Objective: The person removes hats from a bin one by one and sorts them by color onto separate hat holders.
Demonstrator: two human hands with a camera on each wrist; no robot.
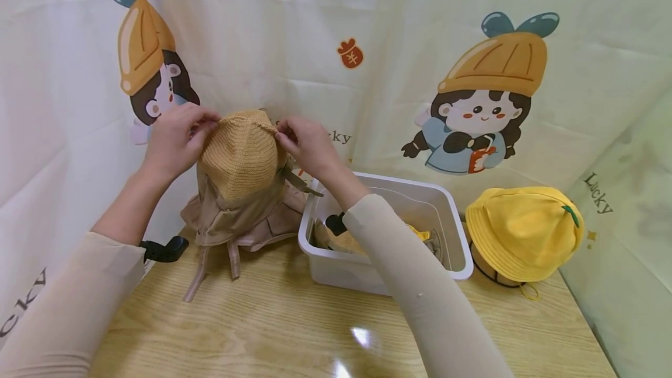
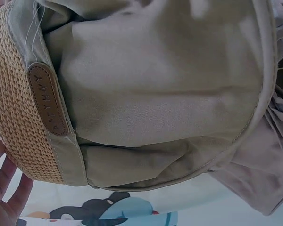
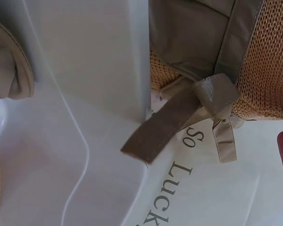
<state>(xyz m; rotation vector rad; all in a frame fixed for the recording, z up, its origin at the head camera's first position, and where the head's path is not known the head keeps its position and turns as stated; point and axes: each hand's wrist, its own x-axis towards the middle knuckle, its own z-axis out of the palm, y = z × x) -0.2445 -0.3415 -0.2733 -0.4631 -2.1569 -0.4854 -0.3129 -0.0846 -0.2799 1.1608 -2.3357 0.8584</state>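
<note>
A sun hat with a tan knitted crown and a khaki cloth brim sits at the left, atop a mauve-brown cloth hat whose ties hang onto the table. My left hand pinches the crown's upper left side. On the opposite side, my right hand pinches the crown between thumb and fingers. A brown label is fixed to the hat's band in the left wrist view. The right wrist view shows a knotted khaki bow at the band, close by the bin wall.
Right of the hats stands a white plastic bin with several hats inside, partly behind my right forearm. A yellow bucket hat rests on a stand farther right. A printed curtain hangs behind the wooden table.
</note>
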